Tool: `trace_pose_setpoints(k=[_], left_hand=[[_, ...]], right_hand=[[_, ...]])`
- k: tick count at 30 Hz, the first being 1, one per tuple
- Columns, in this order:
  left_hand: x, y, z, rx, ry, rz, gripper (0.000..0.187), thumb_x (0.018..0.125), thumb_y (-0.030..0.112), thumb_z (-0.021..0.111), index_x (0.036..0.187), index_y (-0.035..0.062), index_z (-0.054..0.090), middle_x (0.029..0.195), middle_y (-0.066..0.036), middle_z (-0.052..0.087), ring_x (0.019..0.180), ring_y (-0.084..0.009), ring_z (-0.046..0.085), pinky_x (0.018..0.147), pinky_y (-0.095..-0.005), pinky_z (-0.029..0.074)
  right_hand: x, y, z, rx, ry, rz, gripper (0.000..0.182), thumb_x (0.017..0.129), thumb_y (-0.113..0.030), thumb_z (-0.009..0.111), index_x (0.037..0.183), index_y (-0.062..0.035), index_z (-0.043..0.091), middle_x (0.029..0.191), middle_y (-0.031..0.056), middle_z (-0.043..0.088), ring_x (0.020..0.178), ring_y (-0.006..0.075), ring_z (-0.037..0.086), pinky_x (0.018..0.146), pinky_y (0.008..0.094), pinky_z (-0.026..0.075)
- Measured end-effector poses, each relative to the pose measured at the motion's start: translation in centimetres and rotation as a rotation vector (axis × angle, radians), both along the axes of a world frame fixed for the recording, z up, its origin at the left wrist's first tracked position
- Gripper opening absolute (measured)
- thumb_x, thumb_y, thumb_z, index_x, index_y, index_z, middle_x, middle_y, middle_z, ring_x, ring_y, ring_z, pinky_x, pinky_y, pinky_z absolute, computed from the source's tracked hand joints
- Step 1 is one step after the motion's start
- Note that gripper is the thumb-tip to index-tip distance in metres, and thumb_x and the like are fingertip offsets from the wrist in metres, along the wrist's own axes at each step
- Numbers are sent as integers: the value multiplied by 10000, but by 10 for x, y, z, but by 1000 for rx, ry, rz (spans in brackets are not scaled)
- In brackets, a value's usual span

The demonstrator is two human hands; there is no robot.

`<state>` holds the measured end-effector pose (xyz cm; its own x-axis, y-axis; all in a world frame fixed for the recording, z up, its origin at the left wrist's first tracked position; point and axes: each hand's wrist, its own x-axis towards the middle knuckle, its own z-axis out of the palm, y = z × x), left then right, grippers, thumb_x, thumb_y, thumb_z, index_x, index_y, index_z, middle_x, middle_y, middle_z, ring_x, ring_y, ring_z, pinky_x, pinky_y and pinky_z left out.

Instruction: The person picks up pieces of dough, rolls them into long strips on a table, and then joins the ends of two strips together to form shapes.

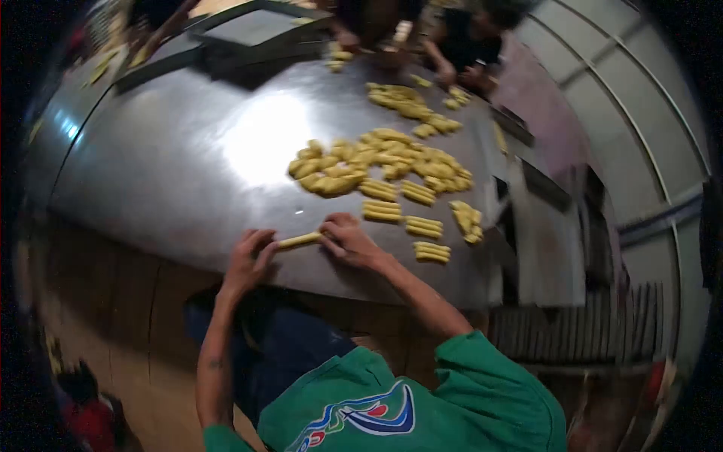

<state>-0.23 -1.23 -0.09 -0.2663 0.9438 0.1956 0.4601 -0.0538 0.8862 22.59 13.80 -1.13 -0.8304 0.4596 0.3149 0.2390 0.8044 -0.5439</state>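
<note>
A thin yellow dough roll lies across the metal table near its front edge, between my two hands. My left hand has its fingers closed at the roll's left end. At the other end, my right hand grips the roll with bent fingers, which partly hide it. Just right of my right hand, short dough sticks lie side by side in small groups. Beyond them spreads a big heap of rough dough pieces.
Metal trays sit at the far left of the table. Other people's hands work around dough at the far edge. A smaller dough pile lies to the right, near long metal pans beside the table.
</note>
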Motion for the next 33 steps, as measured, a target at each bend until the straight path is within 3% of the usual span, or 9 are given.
trace_pose_setpoints(k=[2, 5, 8, 10, 20, 23, 25, 28, 33], left_hand=[[-4, -9, 5, -9, -26, -11, 221, 908, 104, 646, 1101, -3, 633, 950, -118, 614, 881, -223, 652, 780, -317, 511], [-10, -23, 8, 7, -65, -30, 213, 902, 82, 651, 1097, -1, 635, 963, -114, 623, 897, -209, 651, 791, -302, 508], [-7, -31, 15, -18, -83, 10, 208, 887, 74, 666, 1080, 0, 645, 978, -107, 627, 918, -200, 650, 808, -296, 509], [-8, -29, 12, -24, -87, 1, 204, 877, 74, 674, 1063, -5, 648, 976, -105, 629, 909, -202, 654, 809, -298, 513], [-9, -28, 15, -70, -27, -14, 209, 859, 76, 696, 1051, 3, 652, 1008, -101, 625, 931, -207, 653, 821, -314, 519], [-12, -29, 7, -63, -78, -17, 209, 862, 90, 703, 1048, 7, 654, 1015, -88, 621, 924, -185, 646, 810, -300, 515], [-14, -28, 0, -106, -236, -19, 216, 872, 118, 707, 1051, 7, 656, 978, -65, 640, 897, -154, 639, 793, -280, 509], [-4, -18, 21, -177, -297, 24, 215, 888, 140, 698, 1048, 1, 661, 924, -51, 663, 868, -128, 629, 772, -265, 503], [48, 5, 56, -140, -815, -173, 327, 968, 265, 603, 1091, -33, 659, 986, -87, 695, 841, -141, 653, 758, -274, 525]], right_hand=[[20, 21, 17, -83, -86, -153, 294, 838, -255, 665, 965, -7, 570, 995, 198, 596, 994, 377, 574, 885, 461, 454], [76, 73, 47, 257, -15, -604, 282, 801, -248, 684, 906, 11, 649, 916, 202, 651, 824, 369, 639, 721, 441, 511], [148, 146, 66, 131, -699, -831, 205, 725, -114, 619, 894, -19, 686, 880, 221, 666, 853, 377, 651, 739, 455, 527], [176, 137, 82, 217, -863, -856, 199, 711, -109, 619, 872, -14, 687, 875, 216, 672, 881, 375, 657, 759, 457, 532], [225, 184, 44, 275, -810, -916, 277, 688, -266, 718, 876, -62, 706, 867, 190, 681, 858, 359, 669, 751, 460, 531], [220, 214, 30, 116, -634, -964, 206, 743, -233, 684, 818, -41, 690, 814, 147, 692, 769, 316, 681, 698, 425, 541], [203, 208, 47, -571, 451, -862, 176, 797, -166, 669, 771, 9, 666, 806, 124, 682, 691, 243, 649, 623, 374, 523], [136, 157, 96, -940, 771, -513, 85, 833, -80, 613, 825, -8, 658, 811, 95, 661, 695, 192, 634, 643, 339, 523], [21, 42, 100, -1308, 592, -68, 180, 801, -16, 600, 968, 44, 627, 832, 123, 654, 743, 218, 654, 725, 356, 559]])
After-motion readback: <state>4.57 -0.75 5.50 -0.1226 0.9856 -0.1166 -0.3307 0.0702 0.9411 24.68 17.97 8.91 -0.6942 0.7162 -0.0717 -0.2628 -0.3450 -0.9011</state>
